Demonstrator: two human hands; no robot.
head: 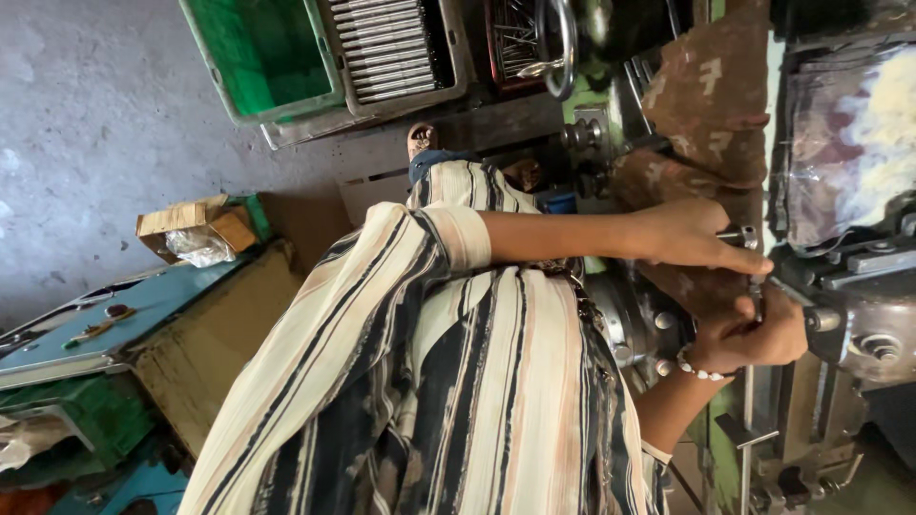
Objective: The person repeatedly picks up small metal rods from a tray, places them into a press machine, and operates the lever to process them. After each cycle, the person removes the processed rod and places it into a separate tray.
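Floor [86, 114] of grey concrete fills the far left. A green crate [267, 57] stands on it near the top. Lower down sits a small wooden box [196, 224] with a see-through bag in it, next to a blue metal table [86, 324]. Beside the green crate is a tray of shiny metal rods [391, 48].

In the middle is the person's striped shirt [458, 401], cream with dark and pink lines. Both arms reach out to the right, to a big grey and green machine [859, 324].

The left hand [697, 234] is the upper one. Its thumb and fingers are pinched tight on a small round metal part [739, 234], which sits at the front of the machine.

The right hand [754, 334] is just below, very near the left hand. It has a white bead bracelet [701, 367] on the wrist. Its fingers are curled shut around a thin metal pin [757, 291] that sticks up from the fist toward the left hand's fingertips.
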